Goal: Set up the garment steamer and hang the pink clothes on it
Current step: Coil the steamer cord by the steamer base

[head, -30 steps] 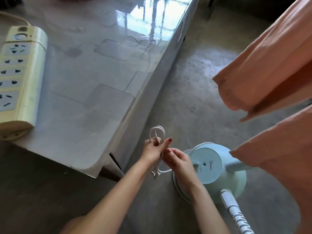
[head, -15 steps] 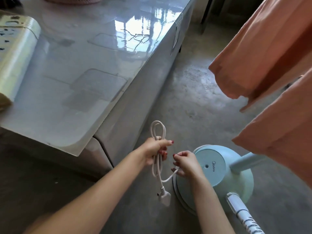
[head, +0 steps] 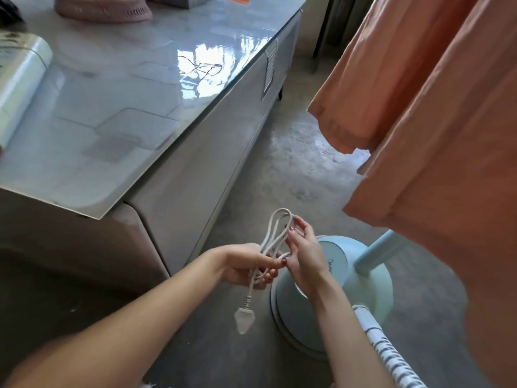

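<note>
table (head: 117, 113) left of steamer (head: 352, 278), clothes (head: 436, 135) right

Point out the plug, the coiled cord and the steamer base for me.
plug (head: 244, 320): head view, on its pale body hanging below the hands.
coiled cord (head: 275, 231): head view, on the upper loops.
steamer base (head: 372, 287): head view, on its blue dome.

Glossy, glass-smooth tabletop (head: 134, 88) at left, mirroring window light. Rough, matt concrete floor (head: 293, 169) beyond. Soft matt peach-pink cloth of the clothes (head: 419, 121) at right. Smooth pale-blue plastic steamer base (head: 361, 273) nearby. Smooth white plastic-coated cord (head: 272, 239) and plug (head: 244, 320). Ribbed white hose (head: 383, 348) at near right.
</note>
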